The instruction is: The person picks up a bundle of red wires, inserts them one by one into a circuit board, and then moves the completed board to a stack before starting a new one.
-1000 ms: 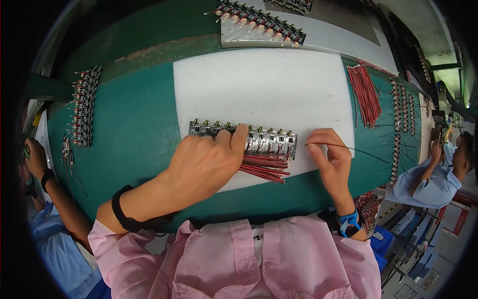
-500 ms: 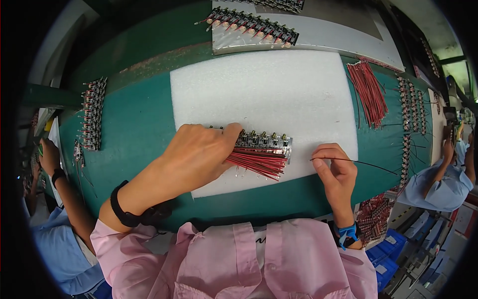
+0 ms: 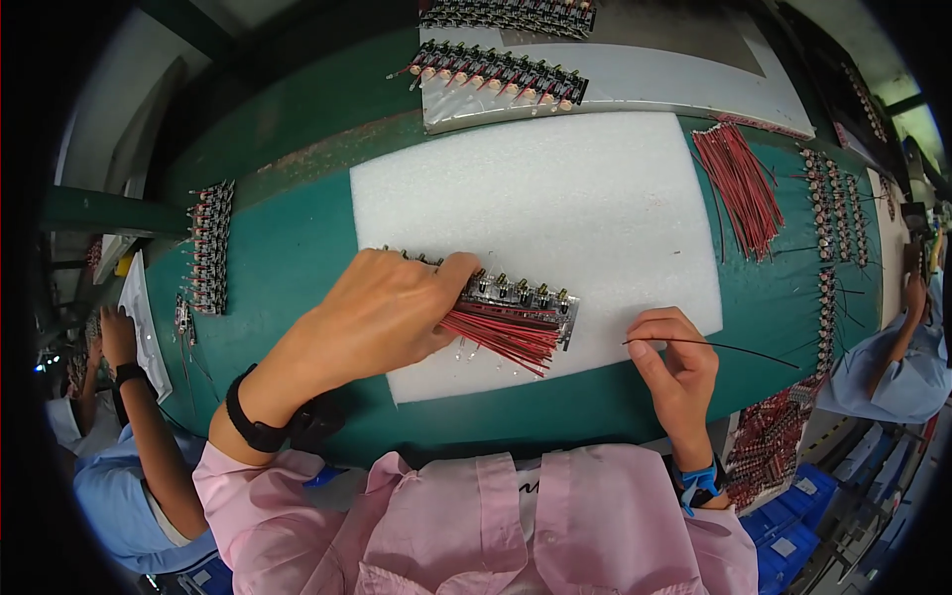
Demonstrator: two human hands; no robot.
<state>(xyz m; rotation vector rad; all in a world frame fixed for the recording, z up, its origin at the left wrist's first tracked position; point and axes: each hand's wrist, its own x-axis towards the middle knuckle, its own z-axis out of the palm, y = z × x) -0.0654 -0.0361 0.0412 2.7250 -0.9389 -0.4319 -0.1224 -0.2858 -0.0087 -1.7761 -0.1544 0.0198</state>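
My left hand (image 3: 392,302) is closed over a strip of small circuit boards (image 3: 523,294) and a bundle of red and black wires (image 3: 508,337) that fans out to the right along the strip's near side. Brass-coloured parts stand in a row on the strip's far edge; its left part is mostly behind my hand. Both are above a white foam sheet (image 3: 555,188). To the right, over the sheet's near right corner, my right hand (image 3: 679,372) pinches one thin black wire (image 3: 749,351) between thumb and fingers. Its free end points right, apart from the boards.
Red wires (image 3: 739,188) lie beside the sheet on the green table (image 3: 288,258). Board strips stand at the left (image 3: 210,248), the right (image 3: 838,208) and on a pale raised surface (image 3: 645,89) behind. Co-workers' arms (image 3: 149,436) are at left and right.
The whole view has shifted slightly, with the table and sheet lower in the picture. Both hands keep the same grips, and the black wire is still apart from the boards.
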